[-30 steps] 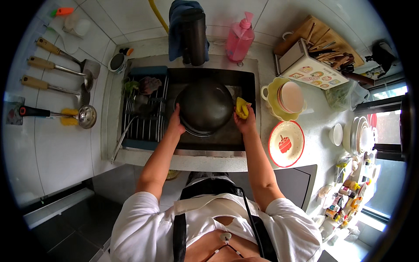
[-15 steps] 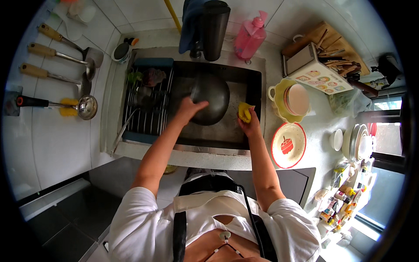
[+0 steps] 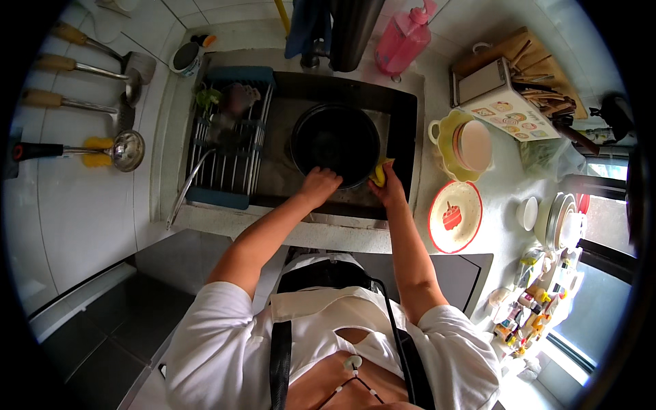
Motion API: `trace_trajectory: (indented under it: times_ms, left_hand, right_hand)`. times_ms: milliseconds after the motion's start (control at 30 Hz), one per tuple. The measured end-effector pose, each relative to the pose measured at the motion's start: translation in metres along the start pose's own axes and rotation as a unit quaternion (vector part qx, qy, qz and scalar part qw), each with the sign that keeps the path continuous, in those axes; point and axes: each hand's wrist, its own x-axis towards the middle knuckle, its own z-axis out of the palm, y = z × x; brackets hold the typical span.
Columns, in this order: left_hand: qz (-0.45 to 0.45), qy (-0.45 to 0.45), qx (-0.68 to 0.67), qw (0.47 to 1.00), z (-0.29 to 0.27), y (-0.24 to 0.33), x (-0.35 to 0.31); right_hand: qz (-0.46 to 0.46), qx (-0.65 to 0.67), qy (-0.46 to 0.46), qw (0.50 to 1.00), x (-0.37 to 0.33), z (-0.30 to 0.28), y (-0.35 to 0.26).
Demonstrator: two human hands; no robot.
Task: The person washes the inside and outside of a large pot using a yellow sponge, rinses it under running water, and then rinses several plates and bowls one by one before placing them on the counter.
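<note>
A round dark pot (image 3: 335,140) stands in the sink (image 3: 404,130) with its opening facing up, so its black inside shows. My left hand (image 3: 321,187) is closed over the pot's near rim, fingers hooked inward. At the pot's right side, my right hand (image 3: 390,189) pinches a crumpled yellow cloth (image 3: 379,173). The cloth is against or very near the outer rim; exact contact is hard to make out. Part of the cloth is covered by my fingers.
A dish rack (image 3: 249,160) spans the sink's left side. Behind stand a dark faucet (image 3: 355,34) and a pink pump bottle (image 3: 403,41). On the right counter are a red-rimmed plate (image 3: 466,229), a scalloped yellow bowl (image 3: 445,147) and a utensil box (image 3: 509,113). Ladles (image 3: 128,150) hang at left.
The pot has turned from underside up to opening up. My left hand has moved from its side to the near rim, and the cloth in my right hand is now beside the pot.
</note>
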Motion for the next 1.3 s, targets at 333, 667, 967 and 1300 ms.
trace_trajectory:
  times_ms: [333,667,967,1300]
  left_hand:
    - [-0.155,0.229,-0.293,0.915,-0.038,-0.033,-0.018]
    - [-0.482,0.131,-0.374,0.781,0.002,-0.083,-0.018]
    - [-0.481,0.117,-0.491,0.717,-0.011,-0.062,-0.006]
    - [-0.478,0.179,-0.365,0.778,-0.001,-0.059,-0.007]
  right_hand:
    - [-0.216,-0.173,0.100,0.956,-0.009,0.006,-0.001]
    - [-0.490,-0.744,0.011,0.454,0.011,0.094,-0.013]
    - [-0.226,-0.815,0.045,0.531,0.169,0.090,0.038]
    - [-0.309,-0.820,-0.210,0.434,0.133,0.122,0.092]
